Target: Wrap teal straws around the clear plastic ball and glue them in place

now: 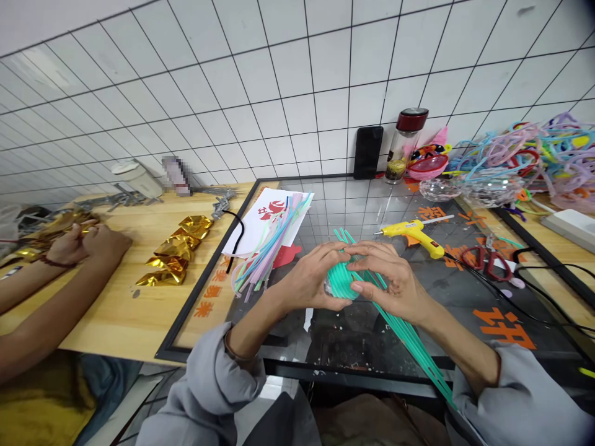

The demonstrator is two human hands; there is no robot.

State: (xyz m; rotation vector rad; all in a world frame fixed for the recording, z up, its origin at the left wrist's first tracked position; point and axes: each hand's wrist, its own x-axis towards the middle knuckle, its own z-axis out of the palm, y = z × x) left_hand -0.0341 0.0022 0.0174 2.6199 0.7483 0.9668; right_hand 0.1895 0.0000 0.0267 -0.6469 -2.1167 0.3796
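Between my two hands is a rounded object wrapped in bands of green plastic strip (343,282), with a bit of clear surface showing at its left side. My left hand (304,279) curls around its left side. From the right, the fingers and thumb of my right hand (395,279) press on it. Long green strips (413,344) lie under my right hand and run toward the table's front edge, with their other ends sticking out beyond my fingers. Left of my hands, a bundle of pastel strips (274,244) rests partly on white paper (248,226).
A yellow glue gun (416,234) and red-handled scissors (488,263) lie to the right, among black cables. A phone (368,153) and glass bottle (402,152) stand by the wall. Colourful strips (525,155) pile up at right. A co-worker's hands (88,241) are near gold foil (179,254).
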